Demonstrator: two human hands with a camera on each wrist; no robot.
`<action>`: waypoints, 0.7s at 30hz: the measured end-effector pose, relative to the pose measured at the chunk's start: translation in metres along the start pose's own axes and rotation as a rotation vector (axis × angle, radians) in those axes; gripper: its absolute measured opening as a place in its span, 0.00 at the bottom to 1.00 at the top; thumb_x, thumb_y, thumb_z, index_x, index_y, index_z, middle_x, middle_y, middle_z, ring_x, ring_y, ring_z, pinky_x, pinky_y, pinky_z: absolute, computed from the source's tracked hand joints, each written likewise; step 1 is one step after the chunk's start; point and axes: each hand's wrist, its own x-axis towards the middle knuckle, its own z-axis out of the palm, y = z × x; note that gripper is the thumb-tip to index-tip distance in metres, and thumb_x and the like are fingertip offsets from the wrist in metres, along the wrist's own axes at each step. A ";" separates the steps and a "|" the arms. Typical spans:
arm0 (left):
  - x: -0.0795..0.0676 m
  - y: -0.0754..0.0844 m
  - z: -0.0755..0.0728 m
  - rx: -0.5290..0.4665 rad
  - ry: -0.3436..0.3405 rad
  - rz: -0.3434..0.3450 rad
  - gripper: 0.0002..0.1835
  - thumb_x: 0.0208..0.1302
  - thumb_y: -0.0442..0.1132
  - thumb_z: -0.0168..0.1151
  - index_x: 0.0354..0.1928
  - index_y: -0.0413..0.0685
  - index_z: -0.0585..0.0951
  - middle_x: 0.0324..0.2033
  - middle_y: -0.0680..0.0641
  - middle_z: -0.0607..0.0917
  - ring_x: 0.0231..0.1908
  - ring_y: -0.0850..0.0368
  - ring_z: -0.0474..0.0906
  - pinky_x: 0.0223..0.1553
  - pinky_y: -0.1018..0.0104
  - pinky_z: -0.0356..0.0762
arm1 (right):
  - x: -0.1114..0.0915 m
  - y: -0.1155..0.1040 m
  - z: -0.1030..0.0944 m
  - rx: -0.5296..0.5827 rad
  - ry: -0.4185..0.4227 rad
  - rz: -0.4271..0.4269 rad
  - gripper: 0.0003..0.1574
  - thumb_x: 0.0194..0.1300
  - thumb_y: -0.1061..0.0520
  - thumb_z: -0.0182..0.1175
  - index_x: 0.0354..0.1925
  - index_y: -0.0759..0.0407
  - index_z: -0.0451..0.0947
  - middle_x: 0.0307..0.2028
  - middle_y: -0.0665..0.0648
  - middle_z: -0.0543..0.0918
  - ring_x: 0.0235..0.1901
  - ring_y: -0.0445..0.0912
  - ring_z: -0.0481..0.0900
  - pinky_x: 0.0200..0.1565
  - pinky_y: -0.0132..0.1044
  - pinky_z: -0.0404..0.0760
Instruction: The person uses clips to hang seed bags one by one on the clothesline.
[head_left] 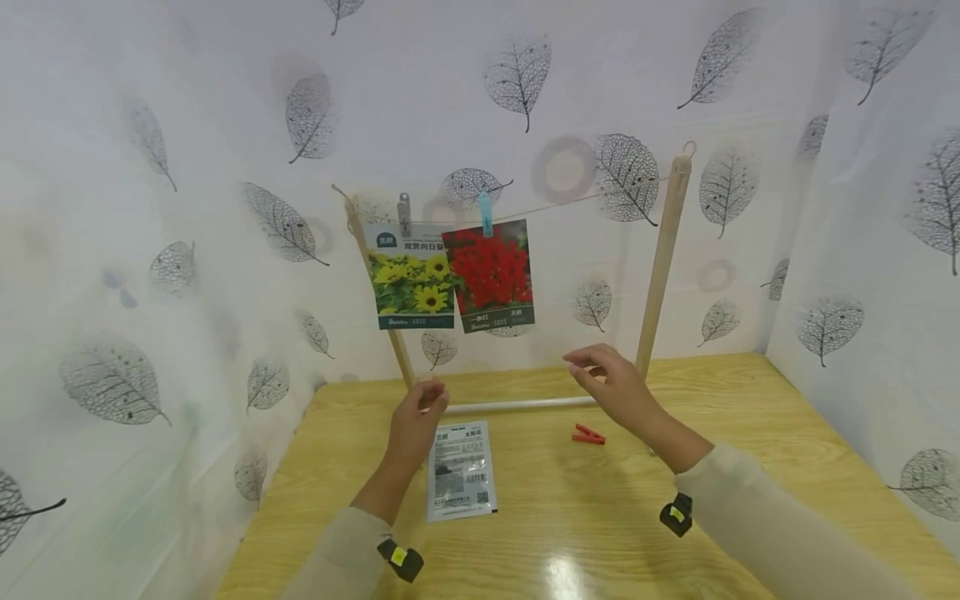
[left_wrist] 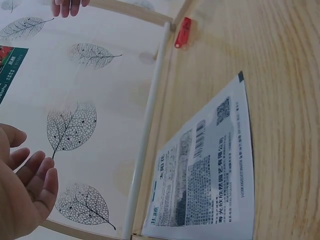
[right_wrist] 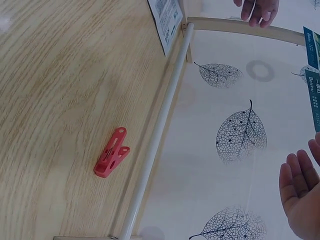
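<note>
My left hand (head_left: 417,423), fingers loosely bent and holding nothing, is raised just above the top of a seed packet (head_left: 462,472) that lies back side up on the table. My right hand (head_left: 611,385) hovers higher, behind a red clothespin (head_left: 588,434), with nothing in its relaxed fingers. Two more packets hang from a string (head_left: 562,204): a yellow sunflower packet (head_left: 412,283) under a grey clothespin (head_left: 405,213), and a red flower packet (head_left: 491,279) under a light blue clothespin (head_left: 486,214). The red one overlaps the sunflower packet's edge and hangs slightly tilted.
The string runs between a left wooden post (head_left: 401,358) and a right wooden post (head_left: 663,258). A white rod (head_left: 525,406) joins them low down, behind the lying packet. A leaf-printed curtain (head_left: 225,108) surrounds the wooden table (head_left: 540,508).
</note>
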 end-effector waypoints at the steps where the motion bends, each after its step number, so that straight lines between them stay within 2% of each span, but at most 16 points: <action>1: 0.000 -0.001 0.000 -0.005 -0.004 -0.001 0.16 0.71 0.42 0.62 0.56 0.44 0.80 0.50 0.44 0.86 0.53 0.47 0.83 0.59 0.51 0.80 | -0.001 0.001 0.001 0.003 -0.002 0.005 0.15 0.75 0.55 0.59 0.55 0.58 0.81 0.51 0.56 0.83 0.50 0.48 0.81 0.51 0.39 0.84; 7: -0.003 -0.007 0.003 0.002 -0.020 -0.028 0.17 0.71 0.43 0.62 0.56 0.43 0.80 0.51 0.44 0.86 0.53 0.47 0.82 0.59 0.49 0.79 | -0.007 0.007 0.006 0.030 -0.003 0.024 0.15 0.74 0.55 0.59 0.55 0.60 0.81 0.51 0.58 0.83 0.51 0.50 0.81 0.52 0.44 0.84; 14: -0.009 -0.014 0.007 0.017 -0.013 -0.053 0.14 0.70 0.43 0.63 0.55 0.49 0.80 0.50 0.46 0.86 0.53 0.49 0.82 0.57 0.51 0.81 | -0.013 0.016 0.015 0.034 0.009 0.032 0.16 0.74 0.56 0.59 0.55 0.61 0.81 0.51 0.60 0.83 0.50 0.52 0.81 0.51 0.39 0.84; 21: -0.014 -0.022 0.008 0.036 -0.014 -0.045 0.16 0.70 0.40 0.62 0.56 0.43 0.80 0.49 0.45 0.86 0.52 0.48 0.83 0.56 0.51 0.81 | -0.017 0.024 0.020 0.028 0.009 0.045 0.16 0.74 0.59 0.59 0.55 0.64 0.81 0.50 0.61 0.83 0.50 0.54 0.81 0.49 0.37 0.83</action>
